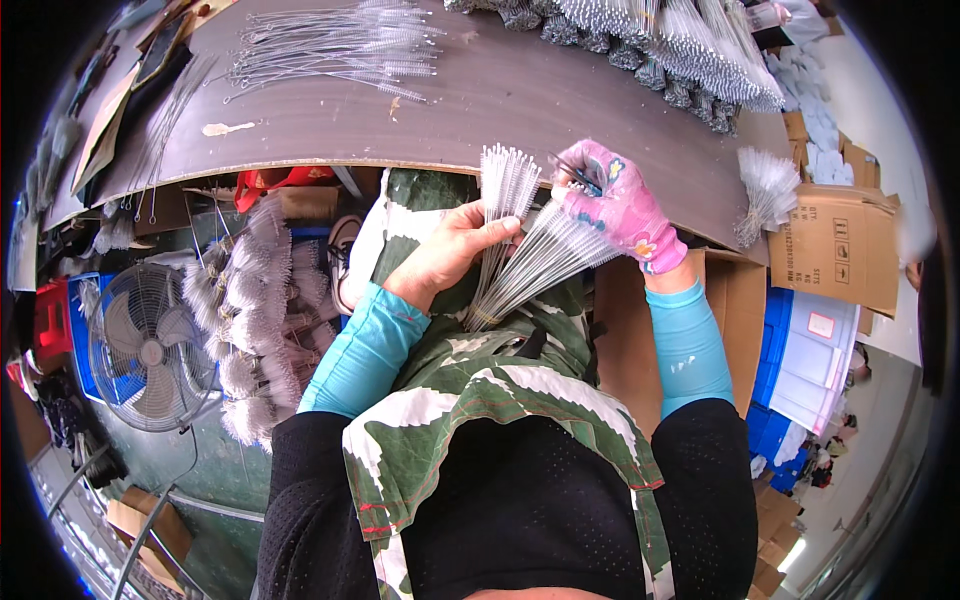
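My bare left hand (462, 245) is closed round part of a bundle of thin wire brushes (512, 180), white bristle ends up. The rest of the bundle (545, 255) fans out to the right, under my right hand. Both parts meet at a tied lower end (482, 318) over my lap. My right hand (615, 205), in a pink flowered glove, has its fingers curled round a small dark metal tool (583, 180); its exact kind is hard to make out. The tool is close to the brush tips.
Loose wire brushes (330, 50) lie on the brown table (330, 125), with stacked bundles (640, 50) at the back right. An open cardboard box (635, 330) stands right of my lap. Tied brush bundles (250, 290) and a fan (150, 350) are at left.
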`<state>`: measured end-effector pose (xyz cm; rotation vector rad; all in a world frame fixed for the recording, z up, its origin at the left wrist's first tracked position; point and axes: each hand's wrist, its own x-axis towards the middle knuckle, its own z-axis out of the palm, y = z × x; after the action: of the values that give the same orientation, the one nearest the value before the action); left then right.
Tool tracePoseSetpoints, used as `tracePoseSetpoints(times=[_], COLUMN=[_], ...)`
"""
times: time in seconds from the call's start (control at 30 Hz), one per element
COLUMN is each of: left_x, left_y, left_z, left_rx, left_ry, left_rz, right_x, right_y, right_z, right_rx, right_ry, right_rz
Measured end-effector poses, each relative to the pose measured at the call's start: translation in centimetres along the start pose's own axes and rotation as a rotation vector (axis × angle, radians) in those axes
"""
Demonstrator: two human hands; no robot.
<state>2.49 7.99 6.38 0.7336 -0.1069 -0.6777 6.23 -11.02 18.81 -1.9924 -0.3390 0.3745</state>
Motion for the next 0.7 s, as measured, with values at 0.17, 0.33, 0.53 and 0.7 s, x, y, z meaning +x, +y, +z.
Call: tracePoseSetpoints(times=[0.17,0.33,0.53,0.7], left_x=[0.0,0.0,-0.4,-0.1], left_y=[0.0,-0.1,0.3,0.9], left_z=[0.7,1.0,0.6,0.6], left_rx=[0.019,0.061,-0.118,-0.071], left_ry=[0.063,0.054,0.027,-0.017], left_rz=[0.002,-0.01,-0.031,-0.043], right_x=[0.1,1.7,1.0,0.1], right_y=[-1.4,-1.8,-0.9,-0.4], right_z=[-0.8,-0.5,-0.4,-0.3], right_rx=[0.002,0.066,0.091,0.155], right_ry=[-0.115,-0.062,-0.114,-0.02], right_rz=[0.01,0.055,0.052,0.044])
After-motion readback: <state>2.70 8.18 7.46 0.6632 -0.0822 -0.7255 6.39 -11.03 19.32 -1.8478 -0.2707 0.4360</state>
